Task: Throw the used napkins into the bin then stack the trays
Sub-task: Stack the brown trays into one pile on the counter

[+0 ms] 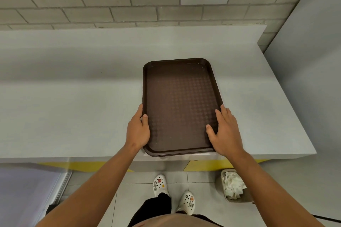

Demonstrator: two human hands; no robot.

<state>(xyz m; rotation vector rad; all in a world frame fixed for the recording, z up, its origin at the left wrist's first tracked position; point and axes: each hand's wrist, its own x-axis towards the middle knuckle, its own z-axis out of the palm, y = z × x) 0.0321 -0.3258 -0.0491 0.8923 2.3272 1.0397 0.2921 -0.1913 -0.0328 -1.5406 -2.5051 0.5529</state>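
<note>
A dark brown tray (179, 97) lies on the grey counter (73, 107), its near edge reaching the counter's front edge. Thin layered edges at its near rim suggest more trays under it. My left hand (138, 131) grips the tray's left rim, thumb over the top. My right hand (224, 131) rests on the right rim with fingers fairly straight, thumb inside the tray. A small bin (219, 184) stands on the floor at the lower right, holding crumpled white napkins (232, 185).
A tiled wall (129, 2) runs behind the counter. A grey panel (313, 61) closes the right side. My feet in white clogs (160, 185) stand on the tiled floor below the counter edge. A pale surface (27, 190) sits at lower left.
</note>
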